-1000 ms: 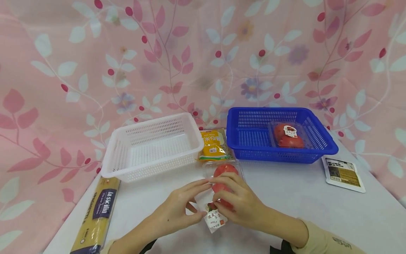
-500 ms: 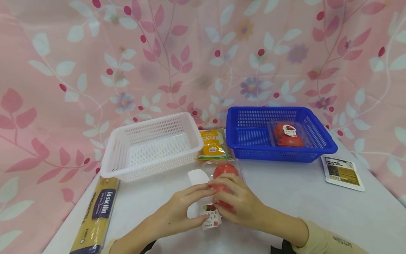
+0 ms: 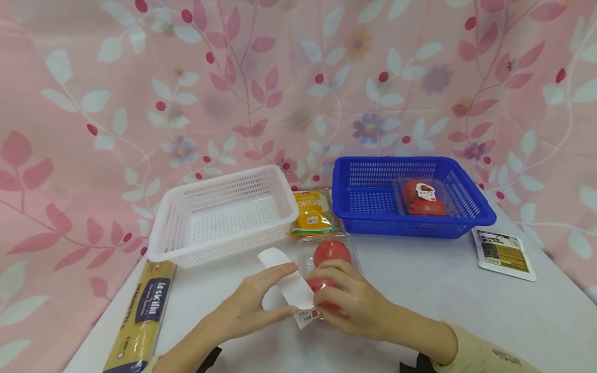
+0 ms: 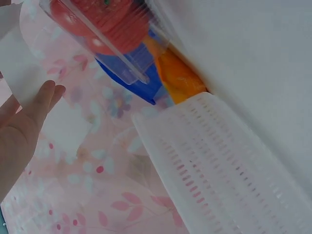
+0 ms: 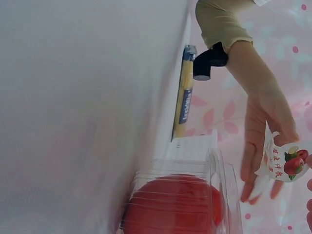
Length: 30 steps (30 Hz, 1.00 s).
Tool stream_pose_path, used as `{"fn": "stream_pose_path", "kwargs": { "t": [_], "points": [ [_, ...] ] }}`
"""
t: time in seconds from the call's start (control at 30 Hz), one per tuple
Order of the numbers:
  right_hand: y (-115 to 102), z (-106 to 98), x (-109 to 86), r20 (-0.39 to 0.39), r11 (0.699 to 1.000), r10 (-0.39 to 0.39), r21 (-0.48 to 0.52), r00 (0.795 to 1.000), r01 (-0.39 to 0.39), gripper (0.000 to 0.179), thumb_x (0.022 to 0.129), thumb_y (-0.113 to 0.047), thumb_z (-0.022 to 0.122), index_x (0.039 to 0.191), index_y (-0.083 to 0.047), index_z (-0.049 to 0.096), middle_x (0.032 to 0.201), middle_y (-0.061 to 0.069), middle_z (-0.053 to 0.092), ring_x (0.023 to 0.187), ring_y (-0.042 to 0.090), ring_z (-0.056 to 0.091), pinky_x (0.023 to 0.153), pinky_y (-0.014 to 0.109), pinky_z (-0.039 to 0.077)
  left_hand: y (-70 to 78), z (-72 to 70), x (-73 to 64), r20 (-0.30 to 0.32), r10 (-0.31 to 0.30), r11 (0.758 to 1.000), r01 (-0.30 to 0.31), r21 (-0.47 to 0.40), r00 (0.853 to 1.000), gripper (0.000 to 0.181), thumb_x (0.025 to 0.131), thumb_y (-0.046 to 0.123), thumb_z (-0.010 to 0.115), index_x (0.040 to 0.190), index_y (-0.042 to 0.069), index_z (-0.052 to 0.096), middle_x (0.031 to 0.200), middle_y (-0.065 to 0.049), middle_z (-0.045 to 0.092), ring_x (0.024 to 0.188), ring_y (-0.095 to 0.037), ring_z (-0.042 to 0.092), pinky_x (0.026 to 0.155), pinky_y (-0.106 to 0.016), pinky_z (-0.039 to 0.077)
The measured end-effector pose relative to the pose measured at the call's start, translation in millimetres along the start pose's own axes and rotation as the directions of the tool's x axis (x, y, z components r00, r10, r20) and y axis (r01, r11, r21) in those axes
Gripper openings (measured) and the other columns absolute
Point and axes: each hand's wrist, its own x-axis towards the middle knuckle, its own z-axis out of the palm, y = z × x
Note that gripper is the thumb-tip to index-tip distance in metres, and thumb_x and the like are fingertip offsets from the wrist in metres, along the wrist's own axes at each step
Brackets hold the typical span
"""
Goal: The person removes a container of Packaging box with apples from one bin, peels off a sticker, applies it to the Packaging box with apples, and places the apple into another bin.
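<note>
My right hand [image 3: 356, 305] pinches a white paper label [image 3: 295, 290] between thumb and fingertips, its heel by a clear plastic box [image 3: 307, 254] of tomatoes [image 3: 332, 252]. The label's blank side faces up and its far end curls away. In the right wrist view its printed side [image 5: 291, 161] shows apples and writing. My left hand [image 3: 242, 308] is beside the label, fingers fairly straight, with a wide gap between thumb and forefinger. Its thumb tip is right at the label's edge and its fingertips overlap the blank strip.
Behind stand a white basket [image 3: 186, 259] and a blue basket [image 3: 401, 228] with another labelled tomato box [image 3: 425, 199] inside. A yellow bag of grain [image 3: 314, 213] lies between them. A spaghetti pack [image 3: 144, 316] is at left, a flat pouch [image 3: 503, 255] at right.
The label has turned so its blank back faces up, and its far end has swung up and left. My left hand has shifted slightly left; both baskets have stayed put.
</note>
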Motion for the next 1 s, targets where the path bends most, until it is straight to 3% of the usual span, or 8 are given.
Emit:
{"fn": "stream_pose_path", "kwargs": {
  "t": [0.13,0.37,0.53,0.8,0.9,1.0],
  "points": [
    [1.3,-3.4,1.5,-0.012,1.000,0.006,0.018,1.000,-0.005,0.011,0.078,-0.011,0.069,0.084,-0.015,0.060,0.112,0.006,0.058,0.106,0.022,0.048,0.094,0.032,0.041,-9.3,-0.9,-7.1,0.013,-0.051,0.999,0.051,0.007,0.999,0.062,0.081,0.045,0.065,0.131,0.011,0.049,0.132,0.000,0.049,0.118,-0.015,0.048,0.089,-0.035,0.046],
    [1.0,-4.2,0.3,0.000,0.999,0.013,0.038,1.000,-0.013,0.004,0.086,-0.019,0.063,0.088,-0.015,0.062,0.111,0.004,0.059,0.105,0.023,0.050,0.094,0.032,0.041,-16.0,-4.2,-12.1,0.003,-0.127,0.992,0.127,0.023,0.992,0.057,0.082,0.047,0.062,0.129,0.017,0.052,0.132,0.003,0.049,0.119,-0.015,0.047,0.091,-0.038,0.045],
    [0.5,-3.8,-1.4,0.019,0.997,0.043,0.059,0.999,-0.044,0.005,0.085,-0.017,0.064,0.089,-0.015,0.063,0.111,0.003,0.060,0.105,0.022,0.050,0.094,0.031,0.042,-18.0,-4.4,-13.9,0.009,-0.155,0.988,0.155,0.017,0.988,0.054,0.084,0.047,0.061,0.127,0.016,0.053,0.132,0.001,0.050,0.119,-0.016,0.048,0.089,-0.038,0.046],
    [3.7,-9.3,-0.6,0.025,0.989,0.122,0.084,0.992,-0.124,0.021,0.075,-0.005,0.070,0.092,-0.015,0.063,0.096,-0.005,0.061,0.093,0.011,0.050,0.084,0.019,0.044,-24.3,-4.5,-16.8,0.039,-0.189,0.982,0.189,-0.008,0.981,0.052,0.086,0.043,0.060,0.126,0.011,0.054,0.127,-0.002,0.054,0.116,-0.018,0.050,0.085,-0.033,0.049],
    [7.7,-10.7,-0.4,0.001,0.984,0.147,0.098,0.989,-0.147,0.022,0.074,-0.002,0.069,0.091,-0.014,0.062,0.091,-0.005,0.061,0.088,0.010,0.051,0.078,0.019,0.046,-27.4,-6.1,-17.2,0.068,-0.221,0.975,0.223,-0.016,0.973,0.051,0.086,0.044,0.058,0.126,0.013,0.054,0.124,0.002,0.056,0.113,-0.016,0.052,0.084,-0.032,0.049],
    [12.6,-11.9,-1.3,0.005,0.970,0.220,0.108,0.976,-0.219,0.022,0.075,0.000,0.068,0.090,-0.015,0.061,0.089,-0.007,0.060,0.086,0.009,0.051,0.075,0.021,0.047,-31.1,-7.7,-17.1,0.105,-0.239,0.970,0.243,-0.025,0.965,0.048,0.086,0.044,0.059,0.125,0.014,0.055,0.123,0.003,0.057,0.111,-0.014,0.053,0.083,-0.032,0.049]
  ]
}}
